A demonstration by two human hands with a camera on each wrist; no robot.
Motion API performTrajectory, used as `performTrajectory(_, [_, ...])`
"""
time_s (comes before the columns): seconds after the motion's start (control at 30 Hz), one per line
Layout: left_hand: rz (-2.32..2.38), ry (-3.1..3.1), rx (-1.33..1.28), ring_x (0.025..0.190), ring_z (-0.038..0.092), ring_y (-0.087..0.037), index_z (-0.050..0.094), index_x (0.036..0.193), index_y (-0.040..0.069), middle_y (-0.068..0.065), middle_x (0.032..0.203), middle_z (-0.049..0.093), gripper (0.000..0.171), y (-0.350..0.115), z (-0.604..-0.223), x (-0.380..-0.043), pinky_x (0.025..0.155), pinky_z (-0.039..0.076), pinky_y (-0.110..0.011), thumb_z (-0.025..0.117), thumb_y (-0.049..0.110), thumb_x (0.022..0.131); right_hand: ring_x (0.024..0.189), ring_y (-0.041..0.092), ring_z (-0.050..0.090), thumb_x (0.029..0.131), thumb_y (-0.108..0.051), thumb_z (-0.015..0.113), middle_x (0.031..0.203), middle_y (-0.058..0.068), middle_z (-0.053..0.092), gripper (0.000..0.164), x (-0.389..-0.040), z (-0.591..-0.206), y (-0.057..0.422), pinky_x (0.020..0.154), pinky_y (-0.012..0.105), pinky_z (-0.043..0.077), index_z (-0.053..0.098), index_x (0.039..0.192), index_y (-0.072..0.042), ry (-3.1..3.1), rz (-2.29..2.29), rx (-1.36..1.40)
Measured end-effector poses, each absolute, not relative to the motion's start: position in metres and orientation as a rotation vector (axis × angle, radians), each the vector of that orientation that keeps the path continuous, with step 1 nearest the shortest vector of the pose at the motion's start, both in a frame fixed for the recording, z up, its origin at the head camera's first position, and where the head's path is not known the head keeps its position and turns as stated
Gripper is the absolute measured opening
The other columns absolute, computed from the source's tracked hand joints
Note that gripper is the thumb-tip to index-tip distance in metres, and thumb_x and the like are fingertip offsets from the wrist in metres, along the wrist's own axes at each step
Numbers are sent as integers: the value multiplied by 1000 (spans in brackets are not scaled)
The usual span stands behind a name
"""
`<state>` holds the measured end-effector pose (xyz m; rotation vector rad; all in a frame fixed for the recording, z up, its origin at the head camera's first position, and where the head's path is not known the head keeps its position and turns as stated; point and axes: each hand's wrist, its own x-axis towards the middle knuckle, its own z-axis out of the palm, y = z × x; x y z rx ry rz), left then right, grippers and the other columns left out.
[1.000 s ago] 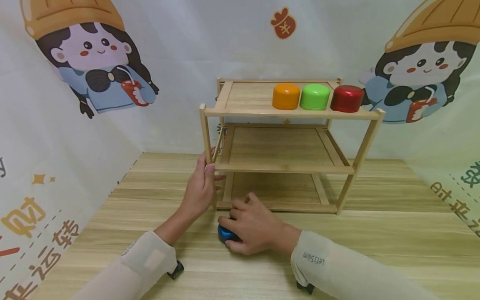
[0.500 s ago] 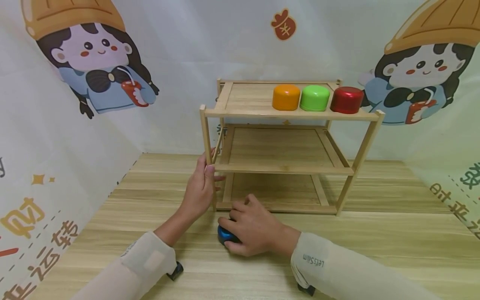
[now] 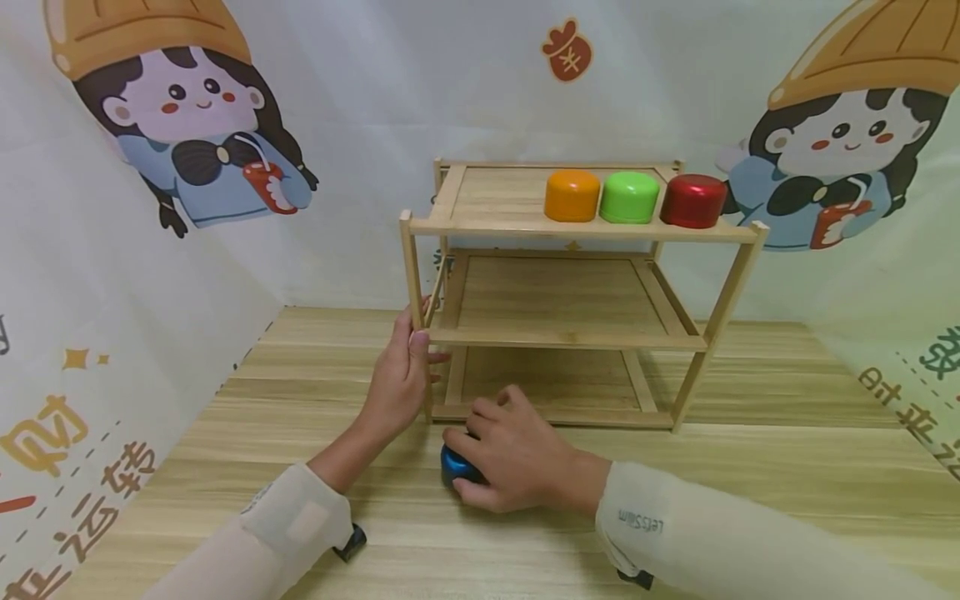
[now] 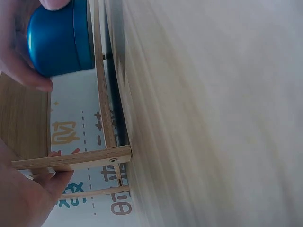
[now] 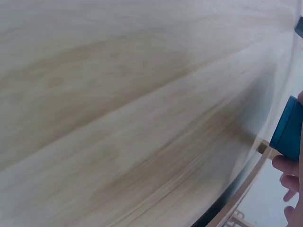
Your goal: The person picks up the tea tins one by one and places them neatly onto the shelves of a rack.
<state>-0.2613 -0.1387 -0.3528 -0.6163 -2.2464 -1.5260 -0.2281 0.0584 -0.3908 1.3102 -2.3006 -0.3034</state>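
My right hand (image 3: 517, 462) holds a small blue metallic canister (image 3: 456, 468), fingers over its far side and thumb at the near side. In the left wrist view the blue canister (image 4: 57, 40) shows a rounded top and a seam near its base, close over the table. With my left hand (image 3: 397, 383) I grip the left front post of a three-tier wooden rack (image 3: 577, 339), thumb in front and fingers behind. The right wrist view catches only part of the canister (image 5: 289, 127) at its right edge. On the rack's top tier stand orange (image 3: 572, 197), green (image 3: 630, 198) and red (image 3: 693, 202) canisters.
The rack stands on a wood-grain table (image 3: 787, 500), its front just beyond my right hand. A white printed cloth (image 3: 360, 125) hangs behind and along both sides. Nothing stands on the middle and bottom tiers where they show.
My right hand and sleeve have shifted slightly to the right, and the blue canister with them. The left hand keeps its place on the rack's post. The canisters on top have not moved.
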Motion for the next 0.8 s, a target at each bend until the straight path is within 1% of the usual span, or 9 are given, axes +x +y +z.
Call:
performTrajectory(0.13, [-1524,-2252,-604,104,70,-50,26,159,8,-30,154,40,46,-138,-353,-262,73,61,-64,27,15,114,96,17,61,98,-64,43,101,-5,71,52,-221,-391,61,84,45,47,59,130,-26,-2302,-347,1329])
performTrajectory(0.3, [-1526,-2259,-583,105,70,-51,27,158,9,-29,152,42,45,-137,-353,-262,73,60,-64,27,16,114,92,16,60,98,-63,42,97,-7,70,50,-211,-391,64,86,46,45,59,127,-26,-2306,-327,1358])
performTrajectory(0.4, [-1527,-2265,-587,105,69,-51,27,158,9,-30,151,42,45,-137,-353,-261,74,60,-64,27,16,114,92,16,60,98,-64,43,97,-7,70,50,-207,-387,66,87,46,46,59,127,-27,-2302,-319,1357])
performTrajectory(0.63, [-1519,-2258,-632,105,70,-51,26,158,5,-30,154,39,46,-137,-350,-259,74,61,-63,27,13,113,99,18,60,98,-63,42,103,-5,70,53,-209,-362,72,85,48,47,59,132,-27,-2297,-338,1329])
performTrajectory(0.8, [-1535,-2262,-616,105,70,-51,23,160,8,-30,153,40,47,-140,-362,-271,73,61,-63,26,14,113,98,18,59,98,-61,45,100,-6,70,51,-213,-337,76,86,49,48,62,131,-26,-2264,-298,1300])
